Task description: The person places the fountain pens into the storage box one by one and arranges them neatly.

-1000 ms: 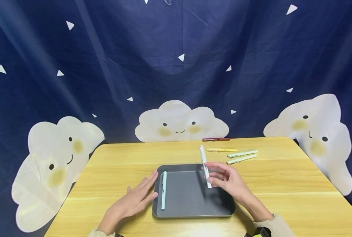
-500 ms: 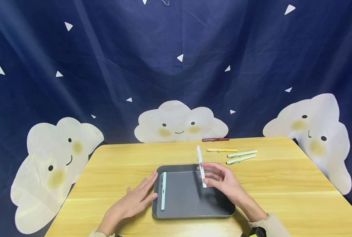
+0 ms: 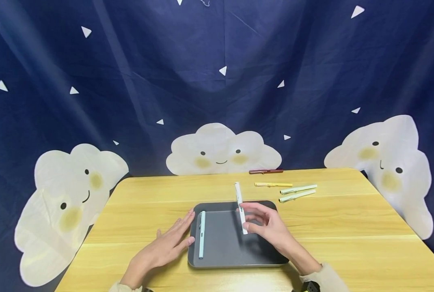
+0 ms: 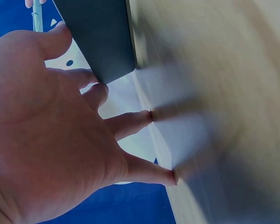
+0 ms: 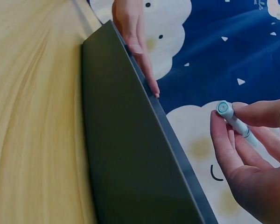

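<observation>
My right hand (image 3: pixel 268 227) pinches a white capped pen (image 3: pixel 240 209) between thumb and fingers, held tilted above the dark grey tray (image 3: pixel 235 266). The pen's round end shows close to the thumb in the right wrist view, where the hand (image 5: pixel 256 149) is seen beside the tray's wall (image 5: pixel 126 140). A pale blue pen (image 3: pixel 202 235) lies along the left side inside the tray. My left hand (image 3: pixel 165 245) rests with straight fingers against the tray's left edge; in the left wrist view its thumb and fingertips (image 4: pixel 95 93) are right at the tray's side (image 4: pixel 102 42).
Behind the tray to the right lie two pale green pens (image 3: pixel 298 189), a yellow pen (image 3: pixel 273 185) and a dark red pen (image 3: pixel 266 172) near the back edge of the wooden table (image 3: pixel 140 211). A dark blue curtain (image 3: pixel 217 81) with clouds hangs behind.
My right hand has moved the white pen to the left over the tray. The left hand has stayed at the tray's edge.
</observation>
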The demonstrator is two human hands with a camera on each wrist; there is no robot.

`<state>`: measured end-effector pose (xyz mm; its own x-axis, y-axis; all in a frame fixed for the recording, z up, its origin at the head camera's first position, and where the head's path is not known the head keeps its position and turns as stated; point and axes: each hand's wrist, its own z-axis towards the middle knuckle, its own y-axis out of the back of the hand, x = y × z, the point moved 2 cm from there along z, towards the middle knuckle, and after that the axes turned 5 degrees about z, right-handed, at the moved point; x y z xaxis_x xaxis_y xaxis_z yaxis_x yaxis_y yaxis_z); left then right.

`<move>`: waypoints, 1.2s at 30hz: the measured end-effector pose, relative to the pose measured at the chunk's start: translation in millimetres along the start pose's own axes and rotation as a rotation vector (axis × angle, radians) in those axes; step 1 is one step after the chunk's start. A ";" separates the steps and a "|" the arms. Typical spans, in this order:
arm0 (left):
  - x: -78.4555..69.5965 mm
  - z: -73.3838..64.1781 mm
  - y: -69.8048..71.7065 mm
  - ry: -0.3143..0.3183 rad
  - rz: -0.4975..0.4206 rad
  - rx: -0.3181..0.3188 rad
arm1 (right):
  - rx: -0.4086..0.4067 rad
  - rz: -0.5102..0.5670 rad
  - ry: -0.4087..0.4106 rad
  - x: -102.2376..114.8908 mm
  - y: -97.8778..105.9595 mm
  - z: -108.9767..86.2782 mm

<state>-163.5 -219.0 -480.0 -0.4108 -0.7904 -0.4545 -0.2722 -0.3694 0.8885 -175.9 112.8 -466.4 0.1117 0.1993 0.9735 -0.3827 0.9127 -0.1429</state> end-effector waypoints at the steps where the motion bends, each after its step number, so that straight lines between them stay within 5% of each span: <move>1: 0.1 -0.1 -0.1 0.001 0.000 -0.001 | 0.000 -0.001 0.001 -0.8 -0.9 0.3; 15: 1.3 -1.1 -1.3 0.006 0.001 -0.013 | 0.023 -0.066 0.047 -13.3 -11.4 3.6; 28: 1.2 -0.7 -1.6 0.014 0.002 -0.004 | 0.016 -0.023 -0.127 -18.9 -19.8 2.4; 36: 1.4 -0.2 -1.3 0.016 0.004 -0.005 | 0.015 -0.014 -0.121 -24.5 -24.2 5.1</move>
<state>-163.6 -219.8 -481.8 -0.3982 -0.7995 -0.4498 -0.2663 -0.3684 0.8907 -174.0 84.0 -485.9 0.0062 0.1413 0.9899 -0.3961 0.9093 -0.1273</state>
